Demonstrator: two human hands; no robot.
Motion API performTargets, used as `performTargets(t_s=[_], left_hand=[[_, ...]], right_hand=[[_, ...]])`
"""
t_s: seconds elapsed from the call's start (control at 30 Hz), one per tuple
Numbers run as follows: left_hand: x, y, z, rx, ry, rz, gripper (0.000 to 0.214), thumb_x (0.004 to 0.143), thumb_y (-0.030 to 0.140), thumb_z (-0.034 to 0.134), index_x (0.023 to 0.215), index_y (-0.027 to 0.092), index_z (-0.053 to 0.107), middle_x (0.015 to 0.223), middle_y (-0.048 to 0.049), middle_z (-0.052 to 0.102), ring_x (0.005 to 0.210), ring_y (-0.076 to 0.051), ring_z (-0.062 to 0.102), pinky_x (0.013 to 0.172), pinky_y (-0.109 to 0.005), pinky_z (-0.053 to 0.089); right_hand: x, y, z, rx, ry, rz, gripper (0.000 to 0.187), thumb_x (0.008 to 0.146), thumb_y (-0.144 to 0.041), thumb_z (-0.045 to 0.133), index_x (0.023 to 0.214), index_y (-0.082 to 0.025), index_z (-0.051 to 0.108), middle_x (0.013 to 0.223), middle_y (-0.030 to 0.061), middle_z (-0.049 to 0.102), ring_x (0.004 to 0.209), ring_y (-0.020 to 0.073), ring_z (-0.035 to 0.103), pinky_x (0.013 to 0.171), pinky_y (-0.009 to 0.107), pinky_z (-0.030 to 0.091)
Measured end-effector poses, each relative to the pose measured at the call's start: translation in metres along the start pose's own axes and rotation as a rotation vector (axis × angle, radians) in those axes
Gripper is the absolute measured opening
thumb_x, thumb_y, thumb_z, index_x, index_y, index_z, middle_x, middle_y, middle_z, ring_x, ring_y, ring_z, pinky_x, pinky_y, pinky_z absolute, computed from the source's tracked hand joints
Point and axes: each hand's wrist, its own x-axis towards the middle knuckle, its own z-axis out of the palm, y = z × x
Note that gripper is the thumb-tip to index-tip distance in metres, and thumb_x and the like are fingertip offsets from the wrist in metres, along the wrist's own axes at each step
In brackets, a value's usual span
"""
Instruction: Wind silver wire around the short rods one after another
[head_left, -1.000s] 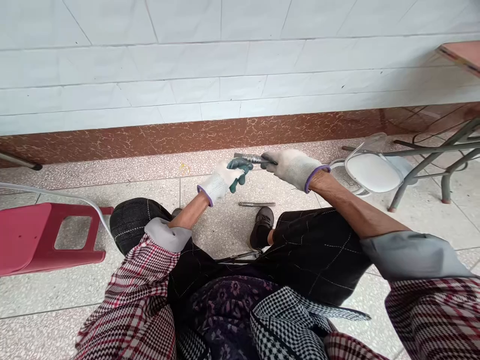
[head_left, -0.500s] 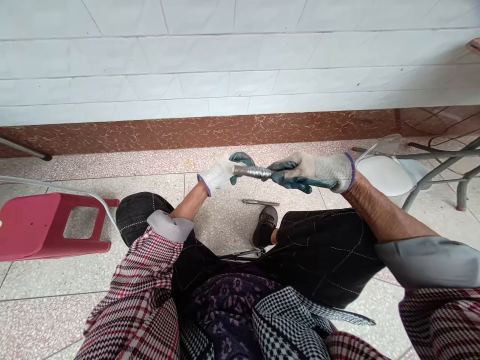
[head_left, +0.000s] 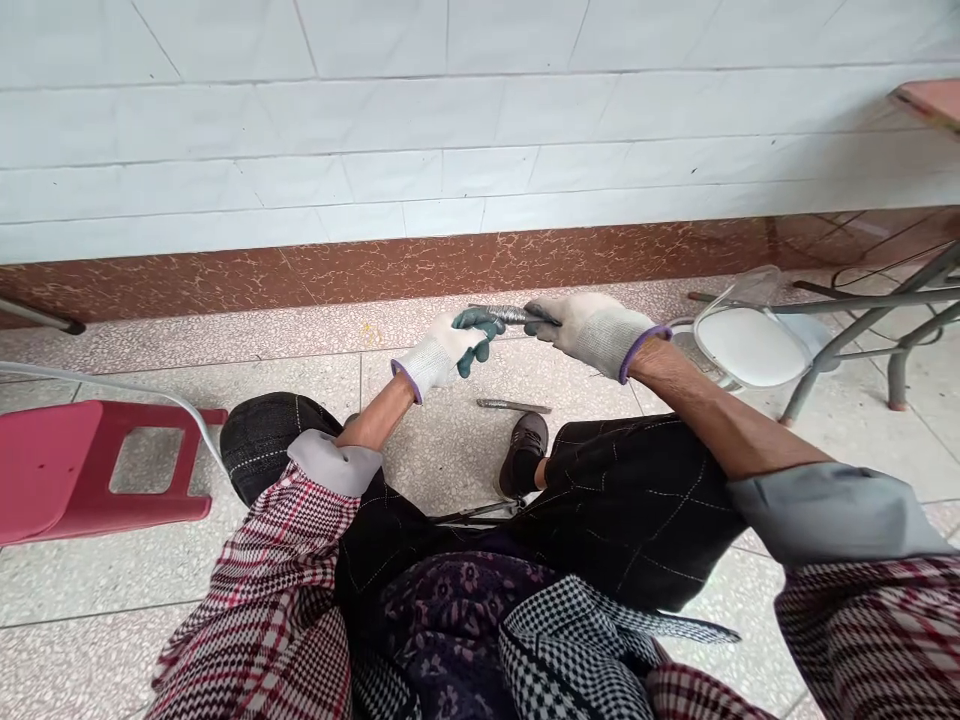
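A short grey rod with silvery wire wound round its middle (head_left: 511,314) is held level between my gloved hands, in front of my knees. My left hand (head_left: 457,345), in a white glove with dark green palm and fingers, is closed round its left part. My right hand (head_left: 585,320), in a matching glove, has its fingers closed on the right part and covers much of that end. Below them, a similar thin rod (head_left: 514,405) lies on the floor just beyond my shoe (head_left: 525,450).
A red plastic stool (head_left: 150,405) stands at left, with a pale hose or tube (head_left: 150,390) running over it. On the right are a white round-seated chair (head_left: 754,345) and grey metal legs (head_left: 862,350). The tiled wall (head_left: 450,130) rises ahead.
My right hand has turned over, its back now upward, and sits higher on the rod. My left hand has moved onto the rod's left part. The view has shifted slightly.
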Motion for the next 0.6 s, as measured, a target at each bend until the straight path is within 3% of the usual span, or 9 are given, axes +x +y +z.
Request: performTargets(t_s=[0.13, 0.3, 0.47, 0.6], left_hand=[[-0.004, -0.002, -0.002, -0.075, -0.021, 0.031, 0.022, 0.109, 0.014, 0.051, 0.119, 0.012, 0.071, 0.072, -0.0027, 0.069, 0.061, -0.011, 0.056, 0.058, -0.029, 0.043], [-0.006, -0.006, -0.002, -0.085, -0.020, 0.035, 0.021, 0.111, 0.021, 0.053, 0.118, 0.015, 0.072, 0.064, -0.0002, 0.064, 0.057, -0.010, 0.052, 0.056, -0.029, 0.041], [0.002, -0.009, -0.001, -0.048, 0.014, 0.035, 0.018, 0.107, 0.019, 0.058, 0.119, 0.014, 0.072, 0.063, -0.0002, 0.064, 0.058, -0.011, 0.055, 0.056, -0.029, 0.041], [0.006, -0.004, -0.008, -0.022, -0.027, 0.038, 0.019, 0.103, 0.013, 0.062, 0.118, 0.010, 0.072, 0.073, -0.0037, 0.072, 0.066, -0.013, 0.059, 0.059, -0.028, 0.045]], right_hand=[[-0.003, 0.005, -0.001, 0.198, 0.113, -0.069, 0.023, 0.101, -0.034, 0.064, 0.116, -0.020, 0.076, 0.090, 0.0073, 0.072, 0.079, 0.0215, 0.063, 0.068, 0.031, 0.045], [-0.015, 0.004, -0.005, 0.676, 0.094, -0.013, 0.019, 0.098, -0.036, 0.069, 0.097, -0.018, 0.072, 0.070, 0.0005, 0.056, 0.054, 0.0119, 0.045, 0.044, 0.026, 0.035], [-0.027, 0.002, -0.007, 1.084, -0.115, -0.091, 0.030, 0.089, -0.044, 0.082, 0.097, -0.016, 0.072, 0.066, -0.0022, 0.053, 0.048, 0.0090, 0.042, 0.035, 0.022, 0.033], [-0.030, 0.012, 0.001, 1.079, -0.390, -0.163, 0.039, 0.080, -0.049, 0.087, 0.098, -0.017, 0.074, 0.063, -0.0032, 0.056, 0.045, 0.0086, 0.043, 0.033, 0.021, 0.034]])
